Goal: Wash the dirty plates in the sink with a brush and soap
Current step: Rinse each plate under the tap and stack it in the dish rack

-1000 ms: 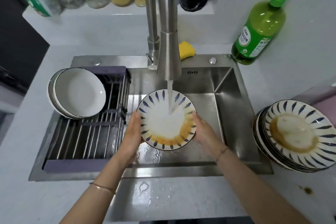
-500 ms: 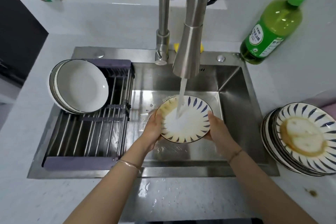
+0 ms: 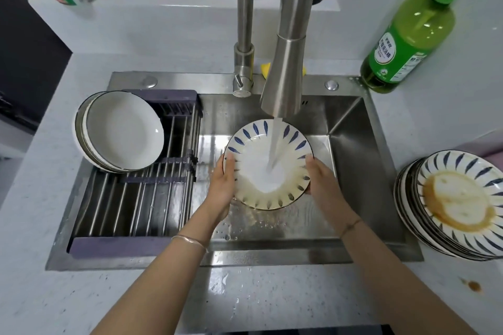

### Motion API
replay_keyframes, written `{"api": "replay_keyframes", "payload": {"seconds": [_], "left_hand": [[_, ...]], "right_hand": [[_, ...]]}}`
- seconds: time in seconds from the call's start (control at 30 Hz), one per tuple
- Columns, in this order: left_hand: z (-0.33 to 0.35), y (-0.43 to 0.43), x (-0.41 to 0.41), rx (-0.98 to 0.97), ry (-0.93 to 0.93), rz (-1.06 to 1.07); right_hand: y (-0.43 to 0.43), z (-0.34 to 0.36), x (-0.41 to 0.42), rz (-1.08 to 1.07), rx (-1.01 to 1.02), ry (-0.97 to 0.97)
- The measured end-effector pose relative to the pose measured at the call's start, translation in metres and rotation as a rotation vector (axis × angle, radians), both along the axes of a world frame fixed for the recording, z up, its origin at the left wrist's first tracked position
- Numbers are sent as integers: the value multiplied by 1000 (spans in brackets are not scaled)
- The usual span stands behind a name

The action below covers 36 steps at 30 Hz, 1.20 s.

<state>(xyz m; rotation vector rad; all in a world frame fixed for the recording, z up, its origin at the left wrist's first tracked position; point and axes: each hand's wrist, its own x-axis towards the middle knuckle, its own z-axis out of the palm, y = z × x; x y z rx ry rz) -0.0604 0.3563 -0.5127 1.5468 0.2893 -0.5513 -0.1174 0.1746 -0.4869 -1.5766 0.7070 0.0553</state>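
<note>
Under the tap (image 3: 283,76), left hand (image 3: 221,187) and right hand (image 3: 322,182) grip opposite rims of the face-up plate (image 3: 250,171).

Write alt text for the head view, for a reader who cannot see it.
A left hand and a right hand hold a blue-patterned plate by its rim under the running faucet over the sink, brown residue on its lower part. A stack of dirty plates sits on the counter at right; clean plates lean in the rack at left.
</note>
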Motion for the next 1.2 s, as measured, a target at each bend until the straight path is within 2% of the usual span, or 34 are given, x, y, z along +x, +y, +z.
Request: {"api": "replay_keyframes", "payload": {"seconds": [0.17,0.23,0.3,0.37,0.47,0.53,0.63,0.7,0.73,0.8,0.87,0.97,1.1,1.2], "left_hand": [[-19,-18,-11,51,138,-27],[-31,-22,-16,83,145,-63],[-12,-24,-21,104,136,-99],[0,-23,-21,110,103,-81],[9,-15,-15,148,57,-66],[20,-11,-10,161,25,-72],[24,-3,2,144,53,-60],[24,0,11,177,102,-118],[22,2,16,182,168,-155],[21,8,24,116,252,-214],[17,11,29,2,362,-226],[7,12,30,-70,443,-238],[-8,8,21,-50,451,-248],[-22,11,17,4,470,-285]], "right_hand": [[-17,-4,-5,11,-118,13],[-25,-14,-13,-9,-84,67],[-28,-24,-25,5,-54,120],[-29,-35,-36,78,-127,98],[-25,-40,-54,280,-436,-86],[-22,-33,-59,491,-763,-288],[-19,-31,-55,802,-1196,-468],[-16,-31,-44,822,-1323,-616],[-15,-30,-38,802,-1314,-683],[-11,-22,-28,803,-1163,-707],[-7,-14,-24,769,-1008,-562],[4,-12,-17,630,-745,-289],[14,-20,-3,212,-110,-111],[14,-29,-2,63,155,21]]}}
